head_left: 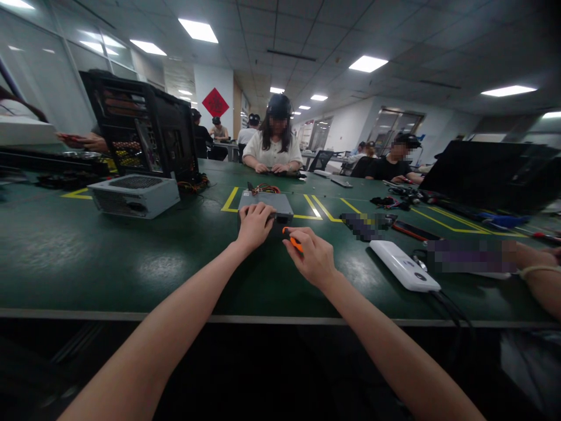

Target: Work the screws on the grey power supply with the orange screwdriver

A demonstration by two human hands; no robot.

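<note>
A grey metal computer power supply point(280, 204) lies on the green table in front of me, a bundle of coloured cables rising behind it. My left hand point(256, 223) grips its near left part from above, fingers bent over the top. Just right of its front face, my right hand point(313, 257) is closed around an orange and black screwdriver point(297, 242). The tool points toward the unit's near side; its tip is too dark to make out, so I cannot tell whether it touches.
Left stand a second power supply point(135, 196) and an open black computer case point(144, 128). To the right lie a white device point(403, 266) with a cable and a dark monitor point(491, 178). A person point(272, 143) works opposite; another person's hand point(541, 266) is at far right.
</note>
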